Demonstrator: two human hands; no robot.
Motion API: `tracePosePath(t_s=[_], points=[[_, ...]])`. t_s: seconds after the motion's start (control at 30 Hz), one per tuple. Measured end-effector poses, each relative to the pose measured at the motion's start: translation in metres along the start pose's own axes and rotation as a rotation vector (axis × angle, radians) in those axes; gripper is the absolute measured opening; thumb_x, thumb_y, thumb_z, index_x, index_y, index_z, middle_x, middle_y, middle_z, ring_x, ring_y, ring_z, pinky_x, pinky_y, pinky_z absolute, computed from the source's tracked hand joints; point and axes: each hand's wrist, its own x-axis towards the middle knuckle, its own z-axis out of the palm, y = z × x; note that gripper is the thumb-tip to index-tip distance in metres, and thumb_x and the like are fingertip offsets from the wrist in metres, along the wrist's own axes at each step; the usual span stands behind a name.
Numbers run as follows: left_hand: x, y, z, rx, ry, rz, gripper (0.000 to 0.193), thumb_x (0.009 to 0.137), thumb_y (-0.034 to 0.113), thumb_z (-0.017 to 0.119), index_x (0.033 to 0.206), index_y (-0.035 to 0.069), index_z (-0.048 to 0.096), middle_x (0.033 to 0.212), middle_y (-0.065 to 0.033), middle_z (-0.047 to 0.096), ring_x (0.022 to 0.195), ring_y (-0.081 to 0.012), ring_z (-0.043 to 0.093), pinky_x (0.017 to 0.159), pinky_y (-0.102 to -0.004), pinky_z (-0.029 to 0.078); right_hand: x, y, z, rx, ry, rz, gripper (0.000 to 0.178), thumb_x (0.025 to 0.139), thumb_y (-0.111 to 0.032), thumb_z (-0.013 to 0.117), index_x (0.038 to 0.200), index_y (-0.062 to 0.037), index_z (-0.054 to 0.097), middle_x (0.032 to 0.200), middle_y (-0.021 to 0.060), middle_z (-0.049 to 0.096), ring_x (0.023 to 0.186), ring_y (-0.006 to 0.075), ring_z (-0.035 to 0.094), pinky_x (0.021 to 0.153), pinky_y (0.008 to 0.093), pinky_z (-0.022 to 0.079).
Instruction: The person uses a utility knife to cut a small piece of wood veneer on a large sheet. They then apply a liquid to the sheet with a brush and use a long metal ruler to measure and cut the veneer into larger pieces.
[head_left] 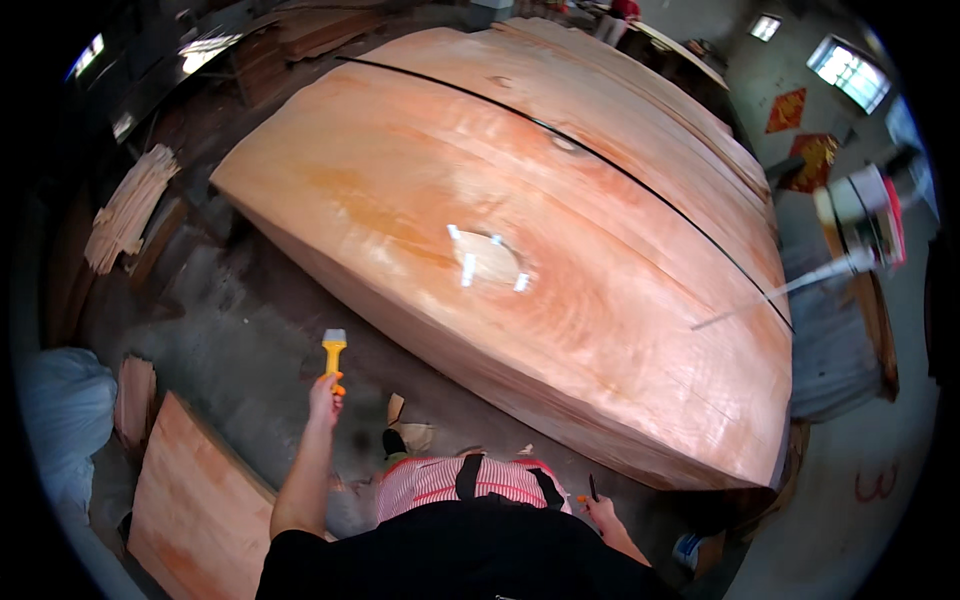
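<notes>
My left hand point(325, 394) is closed round the handle of a yellow scraper point(334, 350) with a wide grey head. It is held up over the floor, apart from the wood. At the lower right, my right hand point(604, 514) is closed on a slim dark tool point(593, 487); its exact kind is too small to tell. Orange shows at the fingertips of both hands. In front of me lies a large stack of wood veneer sheets point(400, 130). On the top sheet is a pale oval patch point(490, 258), with several short white tape pieces round its edge.
A black cord point(640, 182) runs across the stack. Veneer strips point(133, 208) lie at the left, above a plastic-wrapped bundle point(65, 420). Another wood sheet point(195, 505) is at the lower left. A white container point(855, 195) stands at the right, and a person point(617, 18) at the far end.
</notes>
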Motion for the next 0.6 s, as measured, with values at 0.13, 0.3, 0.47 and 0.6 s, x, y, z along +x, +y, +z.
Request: tracePosePath(t_s=[0.13,0.3,0.47,0.6], points=[[0.019,0.014,-0.065,0.07,0.005,-0.013,0.019,0.082,0.025,0.048,0.092,0.01,0.053,0.052,0.0,0.046,0.035,-0.004,0.033,0.031,-0.0169,0.025,0.009,-0.092,0.056,-0.363,-0.135,-0.213,0.032,0.077,-0.035,0.049,0.079,-0.0067,0.062,0.063,0.0071,0.061,0.058,0.0192,0.058,0.054,0.0315,0.044],[0.038,0.045,-0.141,0.011,0.129,-0.006,0.021,0.084,0.026,0.046,0.093,0.009,0.054,0.052,0.0001,0.046,0.036,-0.0038,0.034,0.033,-0.0166,0.026,0.071,-0.217,0.148,-0.368,-0.245,-0.51,0.033,0.077,-0.038,0.05,0.081,-0.0074,0.062,0.067,0.011,0.061,0.066,0.0211,0.06,0.061,0.0321,0.045],[0.059,0.06,-0.203,-0.156,0.221,0.043,0.023,0.086,0.029,0.044,0.094,0.01,0.054,0.053,0.0008,0.046,0.037,-0.0037,0.034,0.035,-0.0159,0.027,0.02,-0.414,0.212,-0.424,-0.423,-0.699,0.027,0.081,-0.031,0.047,0.091,-0.0099,0.061,0.073,0.01,0.061,0.069,0.0204,0.059,0.064,0.0314,0.045],[0.084,0.083,-0.227,-0.307,0.267,0.018,0.025,0.086,0.03,0.043,0.096,0.01,0.054,0.054,0.0005,0.046,0.039,-0.0038,0.035,0.035,-0.0156,0.028,-0.023,-0.535,0.246,-0.678,-0.447,-0.774,0.026,0.08,-0.032,0.047,0.096,-0.015,0.06,0.075,0.011,0.061,0.071,0.0242,0.058,0.064,0.0332,0.045]])
